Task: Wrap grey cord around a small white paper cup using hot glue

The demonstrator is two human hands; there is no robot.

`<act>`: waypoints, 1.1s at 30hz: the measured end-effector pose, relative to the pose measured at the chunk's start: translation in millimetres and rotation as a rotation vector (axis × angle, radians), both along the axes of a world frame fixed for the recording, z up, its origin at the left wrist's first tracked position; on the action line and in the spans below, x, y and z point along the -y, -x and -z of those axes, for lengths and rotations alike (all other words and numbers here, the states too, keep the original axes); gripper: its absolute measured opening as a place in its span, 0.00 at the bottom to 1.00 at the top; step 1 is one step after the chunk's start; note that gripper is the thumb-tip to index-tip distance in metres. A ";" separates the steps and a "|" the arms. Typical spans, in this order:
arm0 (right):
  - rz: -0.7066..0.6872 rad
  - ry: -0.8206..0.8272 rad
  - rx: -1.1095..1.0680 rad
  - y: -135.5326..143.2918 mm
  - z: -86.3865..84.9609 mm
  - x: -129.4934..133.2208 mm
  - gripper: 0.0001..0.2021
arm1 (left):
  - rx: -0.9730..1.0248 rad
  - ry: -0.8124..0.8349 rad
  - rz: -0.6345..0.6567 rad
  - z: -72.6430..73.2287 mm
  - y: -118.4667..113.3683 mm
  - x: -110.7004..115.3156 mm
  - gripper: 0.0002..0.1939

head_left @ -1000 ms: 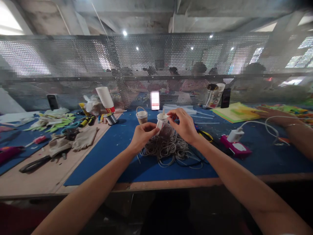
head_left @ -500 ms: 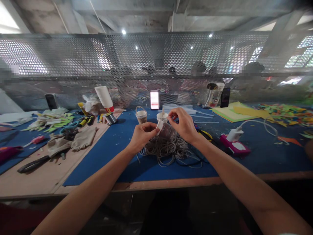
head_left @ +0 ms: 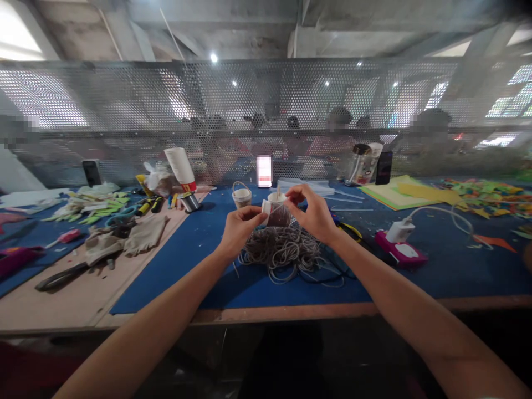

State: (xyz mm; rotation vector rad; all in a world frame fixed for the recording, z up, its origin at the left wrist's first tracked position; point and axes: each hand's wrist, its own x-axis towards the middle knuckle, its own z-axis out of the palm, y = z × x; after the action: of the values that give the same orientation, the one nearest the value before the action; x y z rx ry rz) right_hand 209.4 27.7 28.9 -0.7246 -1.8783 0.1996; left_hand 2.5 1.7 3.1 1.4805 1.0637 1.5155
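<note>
My left hand [head_left: 241,226] pinches the white end of a small cup [head_left: 279,216], which lies on its side in the air. The cup's body looks brownish and wound with cord, though blur hides the detail. My right hand [head_left: 311,213] is closed at the fingertips on a thin pale strand of cord [head_left: 277,209] that runs to the cup. Below both hands lies a tangled heap of grey cord [head_left: 286,249]. Just behind stand a small basket-like cup with a looped handle [head_left: 242,197] and another pale cup [head_left: 274,197], partly hidden.
A lit phone [head_left: 264,170] leans against the perforated screen [head_left: 266,100]. To the left are stacked paper cups [head_left: 178,166], gloves [head_left: 145,235] and scissors [head_left: 120,215]. On the right are a magenta power block [head_left: 401,249], a bottle [head_left: 358,164] and coloured sheets [head_left: 399,191].
The held cup has turned from a tilt to nearly level, its white end now facing left. My right hand has moved slightly, with the pale strand now showing between it and the cup.
</note>
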 end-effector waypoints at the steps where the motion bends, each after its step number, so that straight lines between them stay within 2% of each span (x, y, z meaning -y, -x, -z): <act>1: -0.013 0.005 -0.001 0.2 0.0 0.4 0.06 | 0.002 -0.011 -0.005 0.5 0.6 -0.6 0.11; 7: -0.117 0.071 0.020 -0.3 2.5 -0.4 0.07 | 0.017 -0.053 -0.019 2.3 2.5 -3.7 0.11; 10: -0.123 0.115 0.069 -2.5 3.1 -2.1 0.08 | 0.024 -0.076 -0.022 2.8 3.1 -4.6 0.09; 16: 0.070 0.105 0.049 -16.1 4.0 -16.6 0.07 | -0.040 -0.118 -0.075 0.5 4.4 -4.0 0.09; 18: 0.092 0.128 0.025 -21.3 7.1 -22.5 0.09 | -0.055 -0.145 -0.097 -1.9 3.8 -2.8 0.08; 24: -0.099 0.327 0.084 -24.1 19.8 -24.6 0.31 | -0.052 -0.190 -0.083 -5.4 2.1 -0.8 0.08; 27: -0.163 0.351 0.090 -18.6 21.7 -20.0 0.31 | -0.076 -0.198 -0.078 -4.8 2.6 -1.0 0.08; 33: -0.081 0.234 0.069 -15.2 19.5 -14.2 0.29 | -0.043 -0.151 -0.013 -0.9 4.9 -2.7 0.13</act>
State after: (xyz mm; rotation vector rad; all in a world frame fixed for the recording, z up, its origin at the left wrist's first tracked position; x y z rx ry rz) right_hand 224.5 41.9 9.4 -0.8225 -1.9719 0.4569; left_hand -2.4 4.4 4.0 1.6182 1.0047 1.6095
